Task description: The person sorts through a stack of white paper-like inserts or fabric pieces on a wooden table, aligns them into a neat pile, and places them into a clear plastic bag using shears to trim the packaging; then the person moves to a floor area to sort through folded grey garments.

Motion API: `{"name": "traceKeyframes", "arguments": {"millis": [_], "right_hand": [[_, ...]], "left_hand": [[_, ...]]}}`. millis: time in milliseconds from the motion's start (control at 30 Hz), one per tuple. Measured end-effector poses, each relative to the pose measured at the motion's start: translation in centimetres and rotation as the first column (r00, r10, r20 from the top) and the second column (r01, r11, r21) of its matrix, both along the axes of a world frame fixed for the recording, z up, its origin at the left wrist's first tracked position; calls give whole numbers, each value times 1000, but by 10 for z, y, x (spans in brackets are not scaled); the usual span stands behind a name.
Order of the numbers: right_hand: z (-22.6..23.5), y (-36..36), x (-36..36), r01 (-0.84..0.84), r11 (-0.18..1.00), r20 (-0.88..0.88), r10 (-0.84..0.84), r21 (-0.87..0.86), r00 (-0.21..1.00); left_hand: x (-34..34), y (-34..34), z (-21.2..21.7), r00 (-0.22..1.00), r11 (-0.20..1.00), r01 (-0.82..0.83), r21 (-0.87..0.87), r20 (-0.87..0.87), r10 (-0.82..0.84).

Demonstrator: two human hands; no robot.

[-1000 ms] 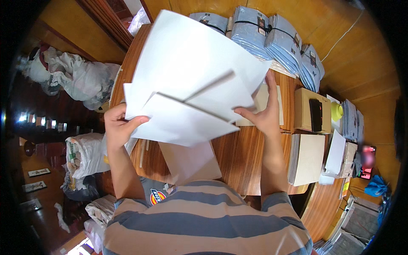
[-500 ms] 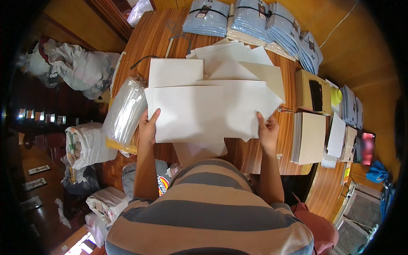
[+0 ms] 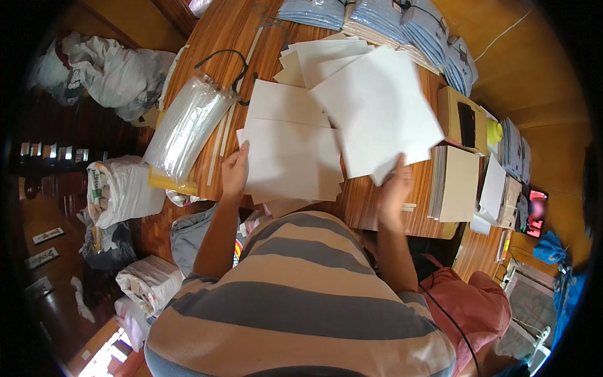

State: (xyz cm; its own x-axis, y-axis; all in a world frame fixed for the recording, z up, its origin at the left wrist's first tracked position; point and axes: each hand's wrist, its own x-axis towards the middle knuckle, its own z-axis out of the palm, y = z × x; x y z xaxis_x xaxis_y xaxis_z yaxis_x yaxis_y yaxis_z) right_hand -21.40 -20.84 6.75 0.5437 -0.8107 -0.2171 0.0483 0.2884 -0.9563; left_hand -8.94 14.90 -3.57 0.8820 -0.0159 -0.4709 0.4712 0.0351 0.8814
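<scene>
My left hand (image 3: pixel 234 169) grips the left edge of a few white card sheets (image 3: pixel 289 154), thumb on top. These lie loosely overlapped in front of my body, at the near side of the wooden table (image 3: pixel 370 210). Farther right, my right hand (image 3: pixel 395 188) is closed on the lower corner of other white card sheets (image 3: pixel 383 110), which are tilted and raised toward the far right. Behind both lie more loose white and tan cards (image 3: pixel 330 56), partly covered. How many sheets each hand has cannot be made out.
A bundle of clear plastic sleeves (image 3: pixel 191 125) lies at the left. Packed blue shirts (image 3: pixel 377 19) line the far edge. At the right stand a cardboard box (image 3: pixel 455 113) with a black phone (image 3: pixel 467 124) on it and a stack of tan cards (image 3: pixel 457 185). A black strap (image 3: pixel 242 69) curls at the far left.
The sheets that were spread across both hands have separated into two groups. My right hand's sheets have swung up and right; my left hand's remain at the left. The view has shifted slightly.
</scene>
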Motion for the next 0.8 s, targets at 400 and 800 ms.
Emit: {"name": "traceKeyframes", "arguments": {"millis": [400,800], "right_hand": [[-54,30,-38,-826,558,-782,546,73,300],[-16,3,79,-861,218,-708,496,-460,503]], "left_hand": [[-26,-9,23,999,932,25,-363,-33,-40],[-27,-6,25,978,940,193,-281,137,-159]]}}
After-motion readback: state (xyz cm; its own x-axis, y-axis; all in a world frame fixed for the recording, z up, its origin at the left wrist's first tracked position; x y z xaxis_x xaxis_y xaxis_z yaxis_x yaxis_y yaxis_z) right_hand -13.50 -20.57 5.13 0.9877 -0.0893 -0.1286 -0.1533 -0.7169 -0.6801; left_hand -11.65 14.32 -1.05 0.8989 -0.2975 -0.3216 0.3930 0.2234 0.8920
